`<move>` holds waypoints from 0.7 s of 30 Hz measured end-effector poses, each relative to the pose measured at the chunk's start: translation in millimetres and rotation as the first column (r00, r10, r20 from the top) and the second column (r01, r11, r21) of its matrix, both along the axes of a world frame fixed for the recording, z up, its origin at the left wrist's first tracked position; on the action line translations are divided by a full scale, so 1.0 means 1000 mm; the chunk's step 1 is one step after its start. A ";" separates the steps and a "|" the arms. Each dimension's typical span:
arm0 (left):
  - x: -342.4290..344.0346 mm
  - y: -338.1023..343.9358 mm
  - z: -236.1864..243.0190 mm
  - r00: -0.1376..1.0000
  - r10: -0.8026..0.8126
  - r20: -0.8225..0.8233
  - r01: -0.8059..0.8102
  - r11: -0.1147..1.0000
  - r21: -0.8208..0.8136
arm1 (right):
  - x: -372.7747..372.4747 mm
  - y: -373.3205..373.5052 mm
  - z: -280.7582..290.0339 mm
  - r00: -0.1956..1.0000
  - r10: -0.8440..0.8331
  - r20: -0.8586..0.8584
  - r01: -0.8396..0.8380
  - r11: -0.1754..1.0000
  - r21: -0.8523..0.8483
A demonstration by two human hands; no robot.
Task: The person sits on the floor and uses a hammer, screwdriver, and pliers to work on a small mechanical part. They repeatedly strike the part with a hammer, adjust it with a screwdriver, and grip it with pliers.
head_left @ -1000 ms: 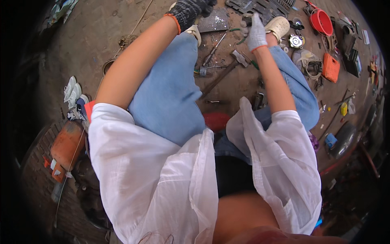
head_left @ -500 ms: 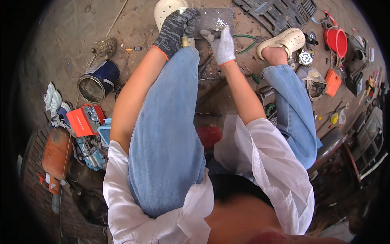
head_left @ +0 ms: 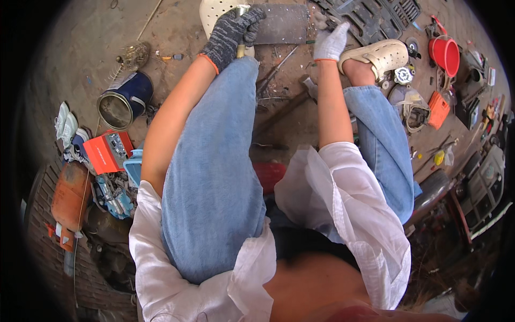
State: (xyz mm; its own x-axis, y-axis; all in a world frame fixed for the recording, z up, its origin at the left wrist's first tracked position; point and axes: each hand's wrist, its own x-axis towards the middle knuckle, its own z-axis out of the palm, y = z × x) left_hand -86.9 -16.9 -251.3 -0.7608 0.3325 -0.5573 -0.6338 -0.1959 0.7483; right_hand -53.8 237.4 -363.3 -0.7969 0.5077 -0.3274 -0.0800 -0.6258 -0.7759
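My left hand (head_left: 233, 35), in a dark grey knit glove with an orange cuff, is wrapped round a brass-coloured metal tube (head_left: 240, 51). The tube's ends show above and below the fist, close by my knee. Beside it a dark flat plate (head_left: 281, 24) lies on the ground. My right hand (head_left: 330, 40), in a white glove with grey fingertips, is over the ground between the plate and a black moulded tool case (head_left: 370, 19). Its fingers are curled, with something dark among them that I cannot make out. The hand mostly covers green-handled pliers (head_left: 310, 42).
Between my legs lie a screwdriver (head_left: 279, 67) and a hammer (head_left: 308, 86). To the left are a blue can (head_left: 137, 91), a red box (head_left: 104, 153) and an orange cylinder (head_left: 72, 190). A red bucket (head_left: 444, 55) and an orange case (head_left: 438, 110) stand on the right.
My right hand has moved right, from the plate to over the pliers. The small white bits on the plate no longer show. My left hand keeps its grip on the tube.
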 end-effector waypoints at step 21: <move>0.002 -0.001 0.009 0.999 0.019 0.028 -0.016 0.995 -0.096 | 0.005 -0.075 0.021 0.975 0.221 -0.019 -0.222 0.973 -0.064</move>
